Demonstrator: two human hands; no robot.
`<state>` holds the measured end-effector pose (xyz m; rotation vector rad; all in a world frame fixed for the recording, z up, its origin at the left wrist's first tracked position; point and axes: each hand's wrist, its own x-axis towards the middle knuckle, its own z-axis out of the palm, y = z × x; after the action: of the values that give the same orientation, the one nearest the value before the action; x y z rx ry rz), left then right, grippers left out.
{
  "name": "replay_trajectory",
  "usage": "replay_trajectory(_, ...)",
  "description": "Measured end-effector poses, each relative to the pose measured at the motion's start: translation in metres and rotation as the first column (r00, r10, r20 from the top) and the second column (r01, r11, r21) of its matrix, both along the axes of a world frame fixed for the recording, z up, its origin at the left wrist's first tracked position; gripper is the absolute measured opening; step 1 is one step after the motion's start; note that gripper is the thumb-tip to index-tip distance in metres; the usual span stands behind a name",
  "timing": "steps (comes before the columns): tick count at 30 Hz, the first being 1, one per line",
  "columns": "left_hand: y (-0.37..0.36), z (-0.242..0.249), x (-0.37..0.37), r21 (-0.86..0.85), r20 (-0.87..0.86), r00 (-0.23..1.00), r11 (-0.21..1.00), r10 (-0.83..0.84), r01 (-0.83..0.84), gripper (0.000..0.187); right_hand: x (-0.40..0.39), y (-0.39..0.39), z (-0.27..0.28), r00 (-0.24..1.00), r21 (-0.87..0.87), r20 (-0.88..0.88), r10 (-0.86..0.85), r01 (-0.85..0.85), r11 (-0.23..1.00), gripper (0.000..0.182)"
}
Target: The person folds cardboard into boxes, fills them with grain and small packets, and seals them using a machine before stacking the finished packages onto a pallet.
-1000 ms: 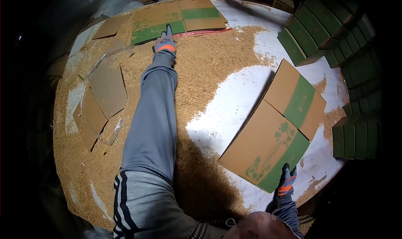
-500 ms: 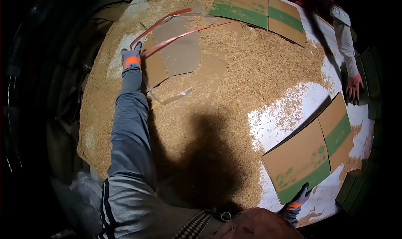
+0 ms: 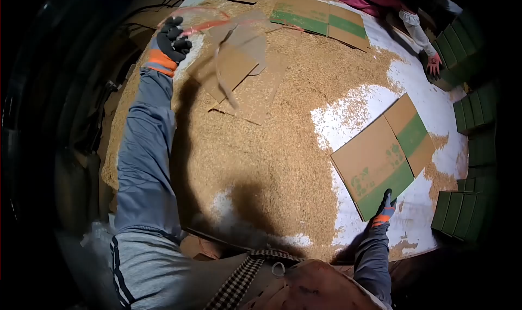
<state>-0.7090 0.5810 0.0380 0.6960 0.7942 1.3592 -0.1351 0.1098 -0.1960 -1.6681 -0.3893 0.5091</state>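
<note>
My left hand (image 3: 173, 41), in a dark glove with an orange cuff, is raised at the far left with its fingers curled on a red plastic strap (image 3: 204, 26). The strap is blurred and loops out beyond the fingers. A paler strip (image 3: 220, 65), blurred too, hangs over loose cardboard pieces (image 3: 231, 71). At the lower right, my right hand (image 3: 385, 207), gloved alike, grips the near edge of a flattened cardboard box (image 3: 372, 160) with a green band. The thumb lies on top and the other fingers are hidden beneath.
Wood shavings (image 3: 293, 163) cover much of the white table (image 3: 359, 109). Another flattened box (image 3: 321, 19) lies at the far side. A co-worker's pink-gloved hand (image 3: 434, 65) touches dark green boxes (image 3: 454, 46) at the right. More green boxes (image 3: 459, 215) stand lower down.
My left hand has moved up and away, pulling the red strap across the cardboard pieces. The cardboard pieces have shifted. My right hand still holds the flattened box; the view has shifted.
</note>
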Motion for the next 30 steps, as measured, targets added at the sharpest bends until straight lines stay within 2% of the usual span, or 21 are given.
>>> replay_trajectory(1,-0.015,0.026,-0.032,0.175,0.139,0.972,0.971,-0.190,0.165,0.018,0.003,0.002,-0.001,1.000,-0.026,0.003,-0.001,0.001,1.000,0.035)
replay_trajectory(2,-0.022,0.047,-0.069,0.521,0.055,0.781,0.685,-0.622,0.509,0.025,0.004,0.004,0.001,0.997,-0.026,0.080,0.019,-0.017,1.000,0.036)
replay_trajectory(3,-0.068,0.077,-0.097,0.626,-0.112,0.839,0.618,-0.532,0.476,0.027,0.008,0.005,-0.002,0.994,-0.023,0.077,0.081,-0.080,0.997,0.036)
replay_trajectory(4,-0.128,0.106,-0.119,0.754,-0.418,0.908,0.568,0.027,0.330,0.033,0.018,0.003,-0.012,0.996,0.053,-0.045,0.081,-0.079,0.995,0.037)
replay_trajectory(5,-0.187,0.124,-0.138,0.840,-0.541,0.423,0.438,0.727,0.321,0.041,0.023,0.004,-0.017,0.980,0.114,-0.171,0.104,-0.085,0.990,0.037)
replay_trajectory(6,-0.237,0.133,-0.160,0.861,-0.439,0.060,0.400,0.897,0.313,0.050,0.015,0.007,-0.001,0.975,0.052,-0.186,0.121,-0.113,0.992,0.039)
replay_trajectory(7,-0.288,0.120,-0.204,0.889,-0.458,0.306,0.432,0.835,0.152,0.033,0.052,-0.003,-0.026,0.707,0.244,-0.553,0.441,-0.369,0.897,0.044)
replay_trajectory(8,-0.340,0.107,-0.246,0.891,-0.371,0.545,0.453,0.752,-0.019,0.016,0.042,0.015,-0.016,0.746,0.173,-0.477,0.464,-0.438,0.882,0.044)
replay_trajectory(9,-0.403,0.079,-0.294,0.722,0.111,0.881,0.571,0.460,-0.389,0.006,0.004,0.032,0.004,0.826,0.057,-0.302,0.476,-0.483,0.874,0.044)
replay_trajectory(10,-0.468,0.067,-0.238,0.706,0.177,0.759,0.456,0.626,-0.541,0.014,-0.031,0.041,0.019,0.826,-0.011,-0.212,0.523,-0.537,0.844,0.045)
replay_trajectory(12,-0.556,-0.029,-0.226,0.418,0.410,0.217,0.029,0.886,-0.908,0.011,-0.101,0.058,0.040,0.716,-0.052,-0.137,0.684,-0.695,0.717,0.045)
replay_trajectory(13,-0.596,-0.055,-0.180,0.141,0.217,0.023,-0.008,0.976,-0.990,0.016,-0.135,0.065,0.052,0.637,-0.044,-0.115,0.762,-0.770,0.637,0.045)
replay_trajectory(15,-0.633,-0.273,-0.147,-0.164,0.017,0.013,0.016,1.000,-0.986,0.028,-0.210,0.071,0.076,0.458,-0.013,-0.066,0.887,-0.889,0.458,0.045)
replay_trajectory(16,-0.658,-0.274,-0.085,-0.276,-0.250,0.285,0.214,0.925,-0.937,0.034,-0.247,0.069,0.088,0.363,0.000,-0.042,0.931,-0.932,0.364,0.046)
replay_trajectory(18,-0.711,-0.231,-0.026,-0.459,-0.244,0.667,0.522,0.704,-0.719,0.036,-0.321,0.057,0.107,0.183,0.027,0.001,0.983,-0.983,0.183,0.046)
replay_trajectory(19,-0.732,-0.236,-0.022,-0.528,-0.204,0.773,0.597,0.601,-0.604,0.033,-0.356,0.046,0.117,0.093,0.044,0.023,0.995,-0.995,0.092,0.046)
replay_trajectory(21,-0.783,-0.244,-0.052,-0.219,-0.249,0.685,0.649,0.685,-0.728,0.033,-0.423,0.023,0.135,-0.057,0.064,0.067,0.996,-0.996,-0.061,0.047)
replay_trajectory(23,-0.851,-0.247,-0.095,-0.236,-0.049,0.622,0.596,0.781,-0.767,0.018,-0.483,-0.007,0.149,-0.161,0.077,0.116,0.980,-0.982,-0.171,0.047)
replay_trajectory(24,-0.888,-0.241,-0.107,-0.187,0.175,0.415,0.444,0.893,-0.876,0.017,-0.509,-0.023,0.156,-0.202,0.078,0.138,0.970,-0.974,-0.214,0.047)
replay_trajectory(26,-0.998,-0.293,-0.140,0.054,-0.576,0.269,0.365,0.772,-0.930,0.026,-0.555,-0.055,0.165,-0.254,0.070,0.183,0.950,-0.960,-0.270,0.048)
replay_trajectory(30,-1.252,-0.324,-0.194,0.026,-0.985,-0.070,-0.268,0.159,-0.963,0.030,-0.621,-0.105,0.184,-0.283,0.017,0.291,0.914,-0.954,-0.300,0.048)
